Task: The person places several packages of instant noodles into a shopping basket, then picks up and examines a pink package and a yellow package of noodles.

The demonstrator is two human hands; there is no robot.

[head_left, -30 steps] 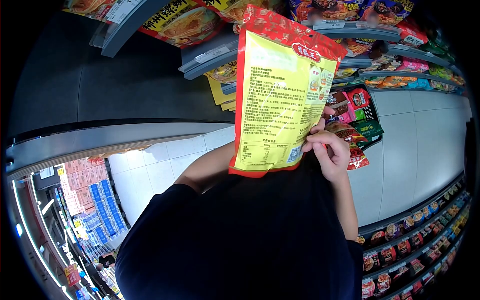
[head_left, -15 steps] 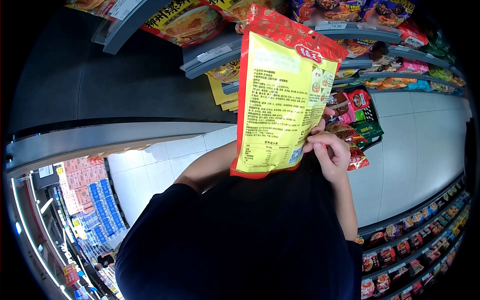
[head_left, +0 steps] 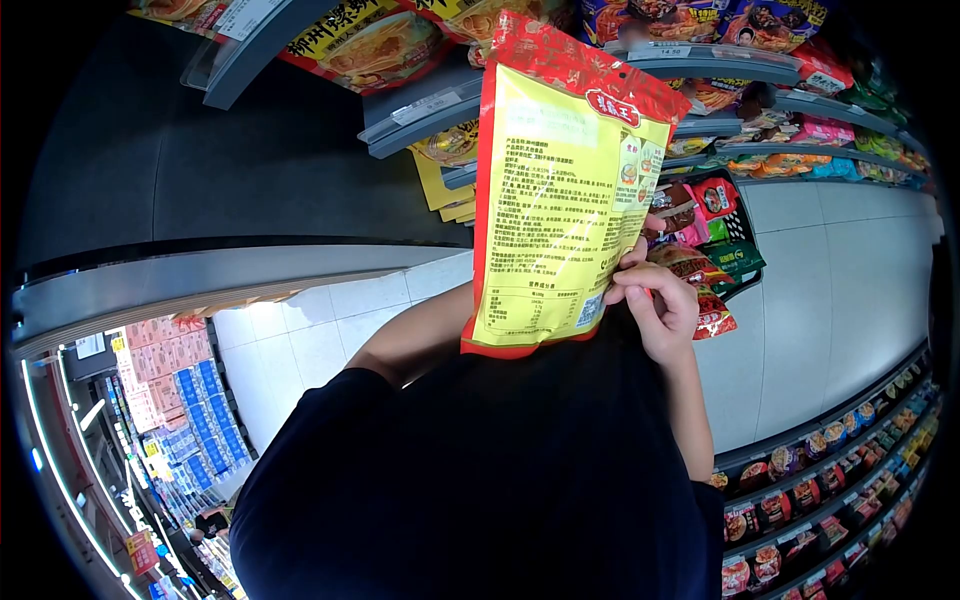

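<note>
A red and yellow bag of instant noodles [head_left: 560,200] is held up in front of me, its back with dense printed text facing me. My left forearm passes behind the bag, and that hand [head_left: 637,252] is mostly hidden; its fingertips curl round the bag's right edge. Lower on the same edge, my right hand [head_left: 665,312] is closed, thumb and forefinger pinched against the bag beside the other fingertips. Just beyond my hands is a black shopping basket [head_left: 752,278] holding several packets, including a red one [head_left: 713,315] and a green one [head_left: 735,258].
Shelves with price rails [head_left: 425,112] and more noodle bags [head_left: 375,50] stand close ahead. Cup and bowl noodles line a lower-right shelf [head_left: 800,500]. Pale floor tiles [head_left: 840,290] run between them. Stacked pink and blue boxes [head_left: 205,400] are at the left.
The bag's top right corner has shifted slightly left and tilted a little. Both hands keep their places on it.
</note>
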